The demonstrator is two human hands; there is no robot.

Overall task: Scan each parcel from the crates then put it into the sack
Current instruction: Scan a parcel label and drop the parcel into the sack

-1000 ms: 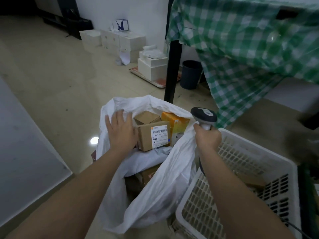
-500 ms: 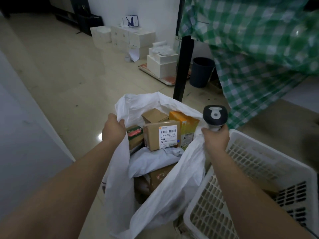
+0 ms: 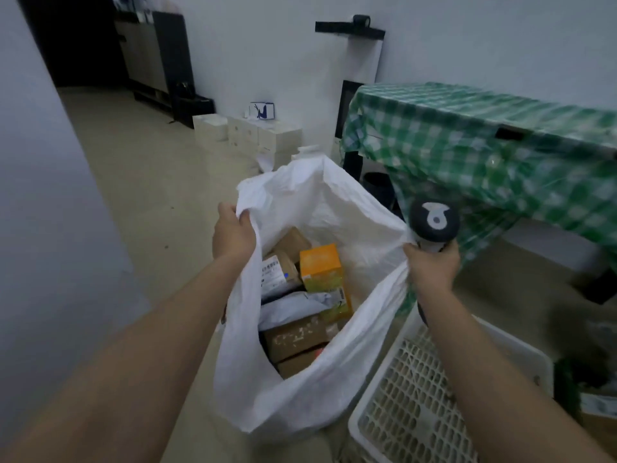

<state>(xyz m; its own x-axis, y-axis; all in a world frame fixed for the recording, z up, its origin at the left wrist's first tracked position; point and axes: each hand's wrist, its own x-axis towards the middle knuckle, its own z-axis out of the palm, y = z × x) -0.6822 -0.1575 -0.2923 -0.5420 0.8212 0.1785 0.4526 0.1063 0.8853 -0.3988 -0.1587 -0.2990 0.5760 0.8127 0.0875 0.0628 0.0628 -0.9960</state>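
White woven sack [image 3: 310,379] held open: your left hand [image 3: 233,233] pinches its 9 o'clock rim; your right hand [image 3: 432,267] grips the 3 o'clock rim plus the barcode scanner [image 3: 433,225]. Parcels, orange box [image 3: 320,267] included, lie inside. Next, likely: release, reach the crate [image 3: 417,412] at 5 o'clock.

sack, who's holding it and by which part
Both hands: left hand grips the sack rim's left edge; right hand pinches the right edge, also holding the scanner.
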